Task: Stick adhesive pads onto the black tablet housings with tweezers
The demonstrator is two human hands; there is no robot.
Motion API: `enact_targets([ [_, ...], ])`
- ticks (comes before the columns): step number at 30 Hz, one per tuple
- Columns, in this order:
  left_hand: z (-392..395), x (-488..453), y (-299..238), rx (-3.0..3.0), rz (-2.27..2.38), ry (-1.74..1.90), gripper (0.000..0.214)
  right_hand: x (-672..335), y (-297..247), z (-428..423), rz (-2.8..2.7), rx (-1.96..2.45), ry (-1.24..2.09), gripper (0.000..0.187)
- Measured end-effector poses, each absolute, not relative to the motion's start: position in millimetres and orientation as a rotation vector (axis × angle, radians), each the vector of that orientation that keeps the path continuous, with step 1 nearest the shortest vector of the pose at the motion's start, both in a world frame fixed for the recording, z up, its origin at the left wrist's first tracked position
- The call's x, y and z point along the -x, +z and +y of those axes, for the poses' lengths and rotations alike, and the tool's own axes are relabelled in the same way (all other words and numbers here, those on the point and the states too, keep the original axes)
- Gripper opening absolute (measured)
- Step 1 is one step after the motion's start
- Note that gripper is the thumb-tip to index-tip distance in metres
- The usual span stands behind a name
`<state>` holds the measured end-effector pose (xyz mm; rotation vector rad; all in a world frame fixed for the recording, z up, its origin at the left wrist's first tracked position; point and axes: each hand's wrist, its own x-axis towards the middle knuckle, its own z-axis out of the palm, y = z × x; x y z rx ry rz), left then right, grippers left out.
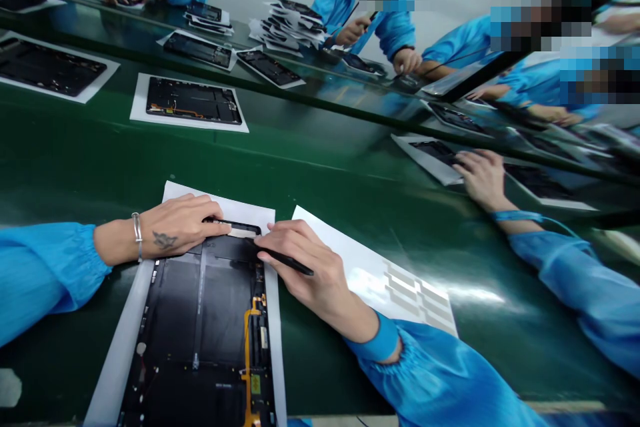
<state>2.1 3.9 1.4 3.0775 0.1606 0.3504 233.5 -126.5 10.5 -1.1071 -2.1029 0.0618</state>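
Note:
An open tablet housing [200,327] lies on a white paper sheet [217,203], its black inner panels and an orange flex cable [249,360] facing up. My left hand [183,225] grips the housing's far end, with fingertips reaching a pale strip [243,231] there. My right hand [300,260] holds a slim black pen-like tool [287,261], its tip near that strip. Right of the housing, another white sheet [380,267] carries several pale adhesive strips [407,290].
A green conveyor belt [150,160] runs under everything, carrying more tablet housings on white sheets, such as one [193,101] ahead. Across a dark rail [320,83], a stack of panels [293,27] lies near co-workers in blue sleeves. A co-worker's hand [483,177] rests on a housing at right.

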Motion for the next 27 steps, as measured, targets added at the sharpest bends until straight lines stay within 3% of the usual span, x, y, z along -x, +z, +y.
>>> enact_targets([
  [7, 1.6, -4.8, 3.6, -3.154, 0.174, 0.312, 0.030, -238.7, 3.5, -121.2, -1.800, 1.223, 0.180, 0.010],
  [16, -6.1, -20.9, 23.5, -3.285, 0.246, -0.032, 0.033, -247.4, 6.2, -114.1, -1.433, 1.392, 0.363, 0.022],
  [22, -24.8, -45.7, 27.8, -3.319, 0.409, -0.264, 0.050, -244.0, 28.3, -112.2, -1.689, 1.300, 0.249, 0.016],
  [27, -11.7, -17.0, 11.4, -3.274, 0.237, -0.003, 0.045, -237.7, 27.1, -95.1, -2.173, 1.225, 0.296, 0.019],
])
